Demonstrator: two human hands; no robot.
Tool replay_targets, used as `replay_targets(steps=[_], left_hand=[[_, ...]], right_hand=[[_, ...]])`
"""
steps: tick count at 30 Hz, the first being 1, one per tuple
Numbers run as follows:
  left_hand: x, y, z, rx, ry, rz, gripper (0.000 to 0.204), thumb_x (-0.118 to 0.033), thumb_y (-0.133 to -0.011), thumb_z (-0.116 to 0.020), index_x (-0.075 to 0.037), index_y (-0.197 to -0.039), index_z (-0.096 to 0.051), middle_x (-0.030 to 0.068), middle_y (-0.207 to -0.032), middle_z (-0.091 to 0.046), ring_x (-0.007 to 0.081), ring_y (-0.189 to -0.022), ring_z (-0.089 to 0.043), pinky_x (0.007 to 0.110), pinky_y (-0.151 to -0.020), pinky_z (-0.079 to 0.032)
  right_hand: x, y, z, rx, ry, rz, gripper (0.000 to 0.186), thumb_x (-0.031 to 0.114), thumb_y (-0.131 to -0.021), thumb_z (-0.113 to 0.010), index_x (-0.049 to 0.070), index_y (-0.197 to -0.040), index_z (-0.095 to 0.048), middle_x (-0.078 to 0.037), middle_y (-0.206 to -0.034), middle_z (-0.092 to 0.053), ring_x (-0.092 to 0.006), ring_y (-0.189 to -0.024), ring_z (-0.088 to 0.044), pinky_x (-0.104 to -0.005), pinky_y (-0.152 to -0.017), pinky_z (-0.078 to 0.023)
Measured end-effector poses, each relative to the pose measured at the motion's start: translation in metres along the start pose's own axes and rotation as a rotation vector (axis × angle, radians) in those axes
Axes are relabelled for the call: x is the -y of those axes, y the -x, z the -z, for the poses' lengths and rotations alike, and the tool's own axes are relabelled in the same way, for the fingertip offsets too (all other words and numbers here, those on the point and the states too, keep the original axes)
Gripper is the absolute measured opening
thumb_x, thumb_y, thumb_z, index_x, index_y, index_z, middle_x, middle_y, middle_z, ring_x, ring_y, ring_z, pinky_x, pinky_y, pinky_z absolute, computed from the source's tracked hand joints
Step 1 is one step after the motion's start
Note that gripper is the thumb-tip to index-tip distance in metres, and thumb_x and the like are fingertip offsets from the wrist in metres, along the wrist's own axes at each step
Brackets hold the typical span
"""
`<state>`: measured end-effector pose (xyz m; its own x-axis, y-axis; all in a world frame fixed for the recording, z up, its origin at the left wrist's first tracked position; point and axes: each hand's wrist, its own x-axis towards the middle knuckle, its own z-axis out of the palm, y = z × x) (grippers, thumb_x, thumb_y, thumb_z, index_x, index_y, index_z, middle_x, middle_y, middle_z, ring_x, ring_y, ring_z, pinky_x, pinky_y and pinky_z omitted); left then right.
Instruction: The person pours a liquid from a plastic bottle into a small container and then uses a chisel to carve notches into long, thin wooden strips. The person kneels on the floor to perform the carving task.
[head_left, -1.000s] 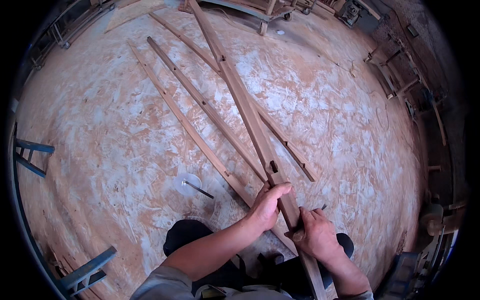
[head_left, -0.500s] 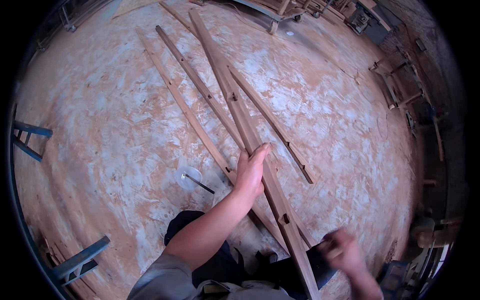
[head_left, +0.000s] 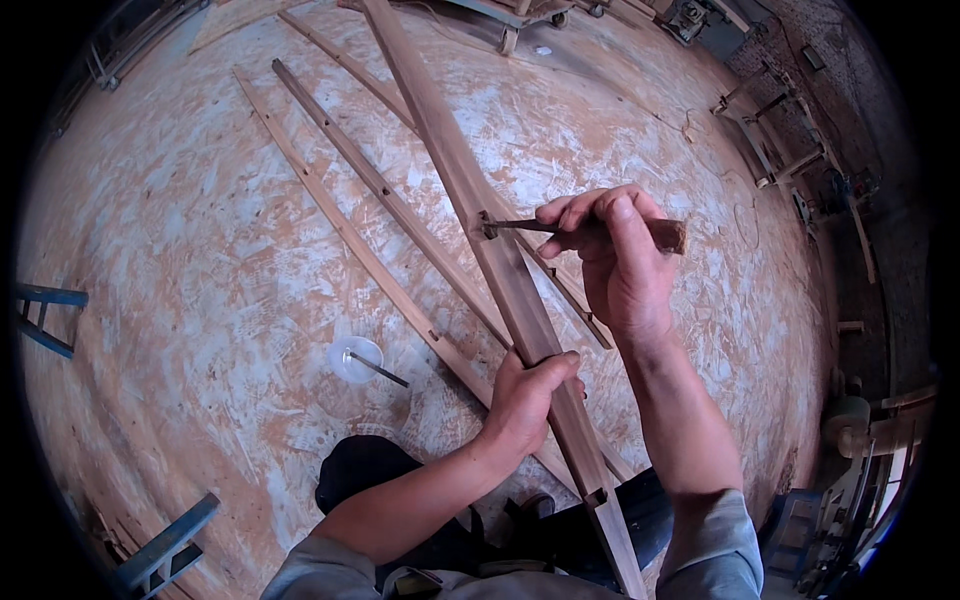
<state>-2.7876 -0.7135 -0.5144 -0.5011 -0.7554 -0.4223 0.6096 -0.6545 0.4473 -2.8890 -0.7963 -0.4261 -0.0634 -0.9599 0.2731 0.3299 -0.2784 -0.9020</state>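
A long wooden beam with notches cut into it slants up from my lap, away and to the left. Lower down, my left hand is wrapped round it, thumb over the top. My right hand grips the wooden handle of a thin-bladed chisel to the beam's right. The blade points left, and its tip is at a notch in the beam's middle stretch. Another notch shows nearer to me, below my left hand.
Several notched wooden strips lie on the stained floor beneath the beam. A clear round dish with a dark stick sits left of them. Blue metal legs stand at the left, a wheeled cart at the far end.
My right hand has come up from the lower right, bringing the chisel to the notch. My left hand is lower on the beam, still gripping it. The view has shifted slightly.
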Motion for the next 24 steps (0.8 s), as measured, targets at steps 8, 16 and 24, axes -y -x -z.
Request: replay_targets(steps=[8,16,24], left_hand=[[-0.009,0.008,0.001,0.043,0.033,-0.041,0.011,-0.012,-0.086,-0.06,-0.002,-0.092,-0.056,0.0085,-0.073,-0.059,0.0184,-0.066,-0.06,0.034,-0.064,-0.051],[-0.013,0.011,0.003,0.041,0.036,-0.031,0.012,-0.012,-0.088,-0.06,-0.003,-0.094,-0.055,0.0074,-0.076,-0.058,0.0179,-0.068,-0.061,0.034,-0.064,-0.051],[-0.015,0.013,0.004,0.156,-0.144,-0.163,0.009,-0.004,-0.087,-0.057,-0.002,-0.095,-0.051,0.0067,-0.08,-0.056,0.0166,-0.07,-0.06,0.033,-0.068,-0.051]], right_hand=[[-0.003,-0.005,-0.002,0.172,0.034,0.064,0.023,0.02,-0.098,-0.053,-0.002,-0.093,-0.054,-0.021,-0.098,-0.064,-0.028,-0.099,-0.062,-0.0397,-0.078,-0.055],[-0.003,-0.007,-0.01,0.205,0.053,0.054,0.023,0.021,-0.098,-0.055,-0.002,-0.093,-0.055,-0.021,-0.1,-0.063,-0.027,-0.1,-0.061,-0.0405,-0.081,-0.054],[0.011,-0.019,-0.007,0.312,0.123,0.079,0.024,0.018,-0.098,-0.051,-0.004,-0.091,-0.055,-0.02,-0.095,-0.062,-0.0238,-0.091,-0.06,-0.04,-0.079,-0.055]])
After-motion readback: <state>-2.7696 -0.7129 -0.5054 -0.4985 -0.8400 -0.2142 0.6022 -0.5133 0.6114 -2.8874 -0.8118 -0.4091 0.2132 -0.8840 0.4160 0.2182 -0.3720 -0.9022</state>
